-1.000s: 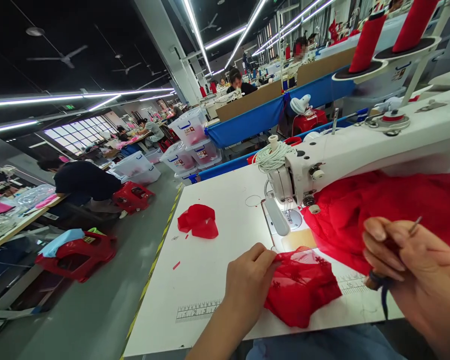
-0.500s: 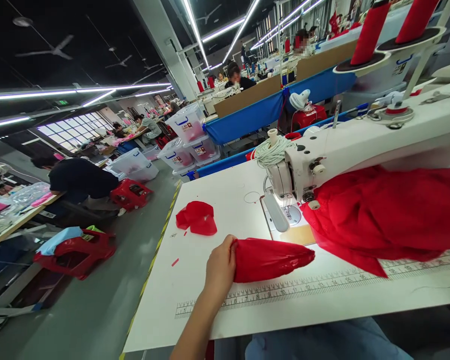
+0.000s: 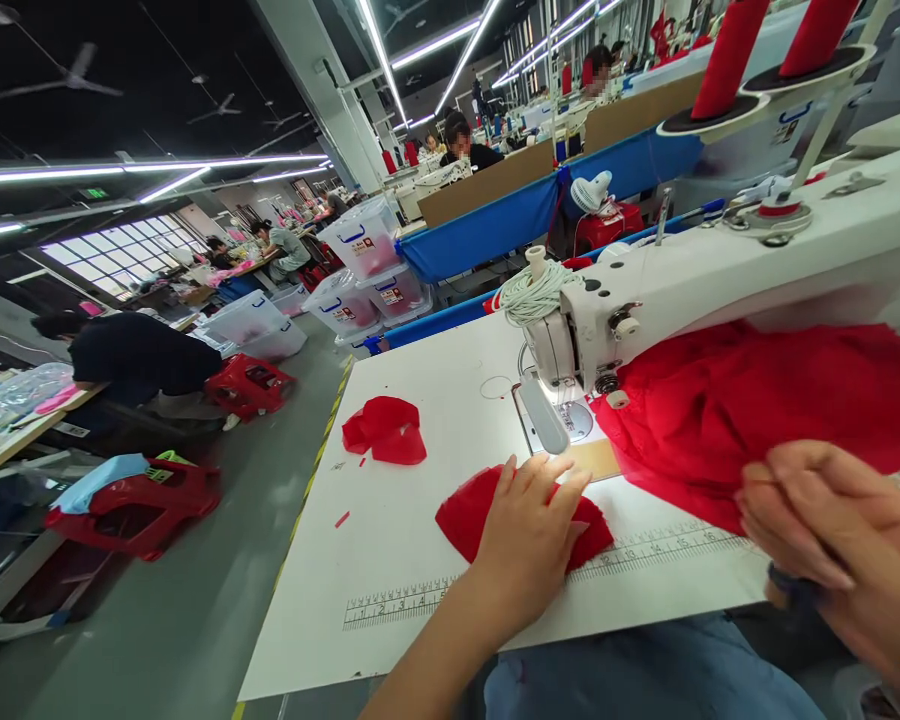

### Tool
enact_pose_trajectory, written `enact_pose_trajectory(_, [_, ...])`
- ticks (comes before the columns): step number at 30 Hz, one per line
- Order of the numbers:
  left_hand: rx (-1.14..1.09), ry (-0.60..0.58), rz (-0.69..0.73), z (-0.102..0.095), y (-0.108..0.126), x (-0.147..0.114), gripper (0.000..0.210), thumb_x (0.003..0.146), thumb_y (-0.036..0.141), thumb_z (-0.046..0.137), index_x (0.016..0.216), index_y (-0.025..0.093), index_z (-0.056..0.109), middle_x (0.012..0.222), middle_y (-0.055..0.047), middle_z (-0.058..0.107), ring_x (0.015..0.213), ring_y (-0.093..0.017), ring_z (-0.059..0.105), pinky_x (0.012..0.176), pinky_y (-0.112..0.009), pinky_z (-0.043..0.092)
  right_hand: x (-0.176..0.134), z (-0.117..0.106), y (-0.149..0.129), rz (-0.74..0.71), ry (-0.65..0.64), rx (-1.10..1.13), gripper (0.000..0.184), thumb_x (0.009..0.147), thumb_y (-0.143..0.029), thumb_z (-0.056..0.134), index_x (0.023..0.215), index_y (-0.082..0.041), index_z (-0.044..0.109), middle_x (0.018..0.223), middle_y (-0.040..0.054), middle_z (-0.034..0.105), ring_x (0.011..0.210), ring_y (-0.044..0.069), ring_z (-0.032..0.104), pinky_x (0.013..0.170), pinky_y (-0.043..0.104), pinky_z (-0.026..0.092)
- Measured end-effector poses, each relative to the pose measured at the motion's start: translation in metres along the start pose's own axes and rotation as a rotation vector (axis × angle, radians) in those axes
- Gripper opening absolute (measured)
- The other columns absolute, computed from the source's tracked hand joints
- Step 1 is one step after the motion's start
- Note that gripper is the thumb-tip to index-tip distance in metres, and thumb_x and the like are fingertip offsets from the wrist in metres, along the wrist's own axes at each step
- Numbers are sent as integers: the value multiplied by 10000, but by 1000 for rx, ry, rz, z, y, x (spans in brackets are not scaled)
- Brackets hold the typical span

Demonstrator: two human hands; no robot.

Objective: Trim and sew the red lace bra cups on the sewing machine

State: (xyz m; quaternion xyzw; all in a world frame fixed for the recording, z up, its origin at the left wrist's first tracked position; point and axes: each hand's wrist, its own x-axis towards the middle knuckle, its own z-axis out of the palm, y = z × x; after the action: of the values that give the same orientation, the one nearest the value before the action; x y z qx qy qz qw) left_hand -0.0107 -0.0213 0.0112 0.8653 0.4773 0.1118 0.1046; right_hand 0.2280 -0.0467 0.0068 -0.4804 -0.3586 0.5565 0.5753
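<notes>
My left hand (image 3: 529, 535) lies with fingers spread over a small red fabric piece (image 3: 469, 510) on the white sewing table. The cloth shows on both sides of the palm. My right hand (image 3: 840, 550) hovers at the right, in front of a large heap of red fabric (image 3: 765, 400). Its thumb and fingers are curled together, and a dark object (image 3: 791, 588) shows beneath them, too little visible to name. The sewing machine (image 3: 577, 340) stands behind, its needle area lit. Another red fabric piece (image 3: 394, 430) rests on the table's left part.
A printed ruler (image 3: 390, 606) runs along the table's front. A small red scrap (image 3: 343, 519) lies at the left. Red thread cones (image 3: 731, 60) stand above the machine. Beyond the table are plastic bins (image 3: 360, 240), a red stool (image 3: 139, 505) and people at work.
My left hand has let go of the fabric's edge and moved right, now flat on the piece, which lies spread lower on the table. My right hand has come into view.
</notes>
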Motion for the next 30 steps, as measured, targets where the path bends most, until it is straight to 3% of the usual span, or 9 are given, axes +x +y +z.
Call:
enact_pose_trajectory(3, [-66,-42,-23,5,0,13,205,825,103,614,992,218,644,1181,-57,630,1103,-256,536,983,-484,433,10,25,13,64,-207,-113,360,813,-555,679,964,-239,591,597,-42,399,497,105,321,430,216,260])
enact_pose_trajectory(6, [-244,-30,-40,-3,-2,14,154,825,53,551,820,189,625,955,-26,658,919,-187,561,842,-345,464,13,43,25,70,-377,-268,421,890,-595,547,1099,-231,579,562,-67,323,500,117,307,449,218,270])
enact_pose_trajectory(9, [-464,-53,-117,-16,0,5,156,872,114,493,812,192,614,801,6,634,769,-148,553,740,-288,450,14,44,29,43,-569,-338,402,929,-573,489,819,-209,619,637,-21,463,591,129,406,548,236,361])
enact_pose_trajectory(12, [-647,-89,-194,-25,0,-2,192,892,147,453,840,200,630,826,10,654,769,-137,575,725,-264,446,17,35,26,108,-725,-365,500,924,-610,468,692,-185,593,596,-28,401,564,111,341,516,226,278])
enact_pose_trajectory(16, [-702,-71,-202,-24,-2,-5,245,887,133,443,929,222,667,923,10,694,861,-143,612,792,-262,450,20,32,24,189,-542,-164,517,830,-659,586,646,-180,525,547,-65,253,494,82,179,450,220,119])
enact_pose_trajectory(18, [-654,-65,-207,-21,-1,-4,244,886,142,454,936,237,673,936,16,705,869,-150,620,789,-265,449,19,37,23,182,-405,-15,533,777,-672,637,629,-187,474,548,-72,259,474,72,156,431,217,123])
enact_pose_trajectory(21, [-515,-46,-220,-19,4,-3,218,880,151,468,902,246,663,909,23,710,826,-158,621,738,-268,436,15,48,24,169,-335,42,501,789,-657,638,680,-194,478,568,-63,322,484,78,212,445,213,198])
enact_pose_trajectory(26, [-348,-31,-243,-24,14,-6,207,877,179,476,1016,255,608,843,17,697,743,-171,618,679,-281,404,11,56,28,158,-493,-150,455,900,-660,481,960,-212,537,558,-79,308,514,101,234,478,217,204])
enact_pose_trajectory(30, [-393,-20,-264,-27,9,-10,197,870,154,465,979,253,595,823,27,674,725,-157,596,675,-273,402,14,47,29,192,-710,-202,497,888,-640,523,717,-175,501,617,-52,343,547,87,260,497,220,209])
